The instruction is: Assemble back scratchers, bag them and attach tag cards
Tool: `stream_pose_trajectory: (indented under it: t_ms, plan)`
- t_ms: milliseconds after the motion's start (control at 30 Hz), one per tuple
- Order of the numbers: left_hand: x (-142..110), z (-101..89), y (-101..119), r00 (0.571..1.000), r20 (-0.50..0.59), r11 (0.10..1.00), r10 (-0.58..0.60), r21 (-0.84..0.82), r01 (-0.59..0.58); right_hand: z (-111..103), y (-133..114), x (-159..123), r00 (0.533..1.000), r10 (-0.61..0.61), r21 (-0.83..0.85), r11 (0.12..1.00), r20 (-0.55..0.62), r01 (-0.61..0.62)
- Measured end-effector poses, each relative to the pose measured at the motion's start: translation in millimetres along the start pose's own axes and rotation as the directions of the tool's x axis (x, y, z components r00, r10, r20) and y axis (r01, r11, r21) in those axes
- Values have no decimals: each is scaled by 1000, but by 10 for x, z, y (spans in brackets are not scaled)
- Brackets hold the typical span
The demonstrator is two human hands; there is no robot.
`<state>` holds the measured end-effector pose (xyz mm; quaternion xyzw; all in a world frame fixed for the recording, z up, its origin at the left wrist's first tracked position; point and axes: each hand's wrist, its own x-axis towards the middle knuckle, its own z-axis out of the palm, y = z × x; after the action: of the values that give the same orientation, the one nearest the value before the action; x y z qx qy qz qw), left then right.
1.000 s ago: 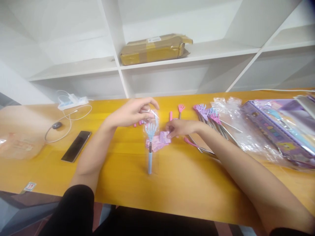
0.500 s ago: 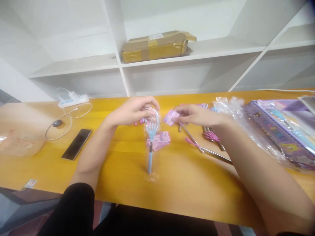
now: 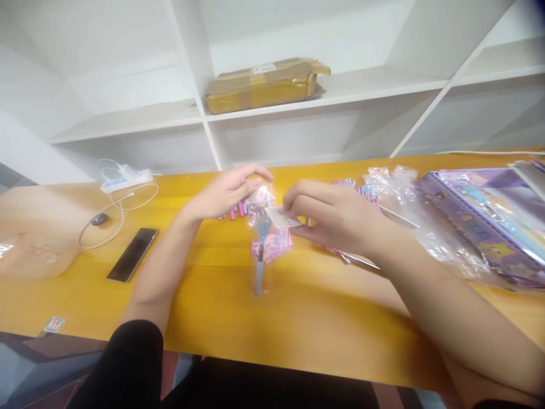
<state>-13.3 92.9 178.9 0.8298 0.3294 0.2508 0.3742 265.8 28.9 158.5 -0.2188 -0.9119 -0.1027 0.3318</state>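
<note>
"Thumb and bent fingers almost meeting, the left hand (image 3: 238, 190) pinches the top of a clear plastic sleeve (image 3: 263, 199); inside is a light-blue, hand-shaped scratcher (image 3: 259, 264)."

"And the right hand (image 3: 336, 213)?"

"Curled, gripping a small white card (image 3: 280, 217) at the sleeve's upper part; whether they touch, I can't tell."

"Around them?"

"Pink printed cards (image 3: 272, 245) just behind the sleeve on a yellow wooden table (image 3: 323, 318); to the person's right, a purple printed box (image 3: 464, 224); left, a black phone (image 3: 133, 254); beyond, a brown taped carton (image 3: 264, 88)."

Left hand (image 3: 233, 192) — pinching; right hand (image 3: 338, 215) — pinching, near left.
</note>
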Motion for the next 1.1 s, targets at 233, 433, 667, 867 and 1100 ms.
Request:
stream_pose_trajectory:
  t_ms: [233, 433, 667, 867, 1100]
  plan:
    - [-3, 44, 79, 999, 40, 1000, -19, -19, 20, 296, -31, 29, 993, 100, -234, 966, -61, -112]
    - [-16, 69, 124, 995, 90, 997, 37, -71, -31, 404, 52, 31, 985, 110, -208, 969, -136, -137]
    - [-2, 94, 58, 983, 182, 992, 29, -130, -5, 463, 164, -17, 943, -29, -113, 994, -333, -10]
    - [-13, 167, 17, 971, 200, 985, 130, -137, -104, 422, 110, 5, 771, 456, 204, 890, -445, -408]
    - [41, 281, -52, 954, 139, 955, 266, -173, -241, 376, 149, 68, 679, 643, 538, 734, -354, -414]
